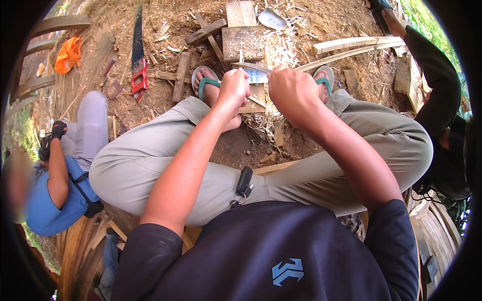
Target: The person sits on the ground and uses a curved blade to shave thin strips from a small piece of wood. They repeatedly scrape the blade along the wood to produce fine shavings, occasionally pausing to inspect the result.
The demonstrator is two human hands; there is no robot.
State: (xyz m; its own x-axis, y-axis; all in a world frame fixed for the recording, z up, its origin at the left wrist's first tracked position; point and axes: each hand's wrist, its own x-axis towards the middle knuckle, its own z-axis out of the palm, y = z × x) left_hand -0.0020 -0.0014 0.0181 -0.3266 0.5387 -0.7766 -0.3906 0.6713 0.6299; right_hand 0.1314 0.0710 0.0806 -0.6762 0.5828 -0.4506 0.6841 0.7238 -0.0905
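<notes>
At nine o'clock a seated person in a blue top (50,200) is cut by the rim, one gloved hand (57,129) raised. At eleven o'clock an orange cloth (68,54) lies on the dirt, and just right of it a handsaw with a red handle (138,60).

Near centre, toward twelve, the left hand (233,90) is fisted, its grip pressed tight around a thin bamboo strip (251,66) that runs out to one o'clock. Just right of it the right hand (293,93) is fisted too; what its grip pinches is hidden behind the knuckles. A pale blade-like piece (257,76) shows between the fists, hard to make out. Shavings (266,123) pile beneath. At two o'clock split bamboo laths (351,44) lie beside another person's dark sleeve (437,75).
</notes>
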